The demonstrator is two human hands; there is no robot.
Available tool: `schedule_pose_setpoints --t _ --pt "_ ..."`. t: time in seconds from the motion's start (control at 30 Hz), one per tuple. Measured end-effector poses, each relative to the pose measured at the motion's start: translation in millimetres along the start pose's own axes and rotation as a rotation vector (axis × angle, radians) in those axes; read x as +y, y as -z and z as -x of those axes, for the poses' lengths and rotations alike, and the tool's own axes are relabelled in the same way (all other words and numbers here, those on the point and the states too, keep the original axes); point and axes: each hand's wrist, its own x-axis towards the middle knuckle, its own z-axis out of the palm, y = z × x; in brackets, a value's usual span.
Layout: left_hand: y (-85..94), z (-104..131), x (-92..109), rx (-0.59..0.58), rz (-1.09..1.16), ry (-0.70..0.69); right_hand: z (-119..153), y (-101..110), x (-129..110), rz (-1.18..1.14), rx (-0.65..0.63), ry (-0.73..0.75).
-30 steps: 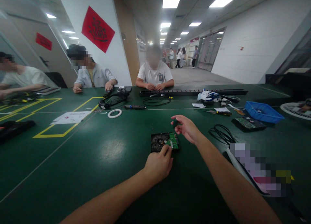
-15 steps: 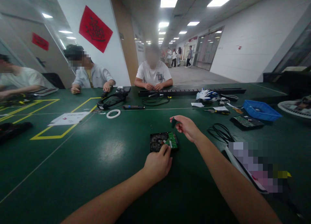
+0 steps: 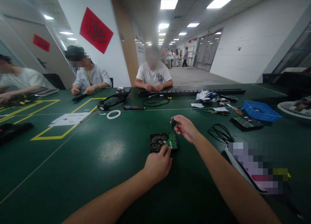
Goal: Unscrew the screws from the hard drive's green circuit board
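Observation:
A black hard drive with a green circuit board (image 3: 160,140) lies on the green table in front of me. My left hand (image 3: 159,162) is at its near edge, thumb and fingers pinched together on the drive's near right part. Just beyond the drive's back right corner, my right hand (image 3: 185,128) is raised above the table. Between its thumb and fingers is a small dark piece (image 3: 173,122), too small to make out. A few tiny specks lie on the table behind the drive.
On the right are a blue tray (image 3: 261,111), another drive (image 3: 247,123), a coiled black cable (image 3: 220,133) and a screwdriver (image 3: 220,111). A white ring (image 3: 113,114), a dark tool (image 3: 133,107) and a long black rail (image 3: 191,92) lie farther back. Several people sit across the table.
The right hand has shifted very slightly while the left hand stays on the drive. Across the table at left, a person's hands have moved together around a dark object.

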Motion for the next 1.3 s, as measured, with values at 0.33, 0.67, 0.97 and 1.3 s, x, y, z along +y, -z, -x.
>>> schedule_pose_setpoints --t 0.33,0.67,0.97,1.3 --pt "-2.1 -0.7 -0.7 0.020 -0.002 -0.009 -3.0 3.0 -1.4 0.134 0.090 0.088" --pt "1.3 0.8 0.1 0.014 -0.010 -0.009 -8.1 7.4 5.1 0.078 0.136 0.085" --pt "1.1 0.3 -0.5 0.025 -0.022 -0.012 -5.3 6.6 -0.6 0.059 0.149 0.076" --pt "2.3 1.4 -0.6 0.037 -0.024 -0.027 -2.6 2.0 -3.8 0.084 0.149 0.075"
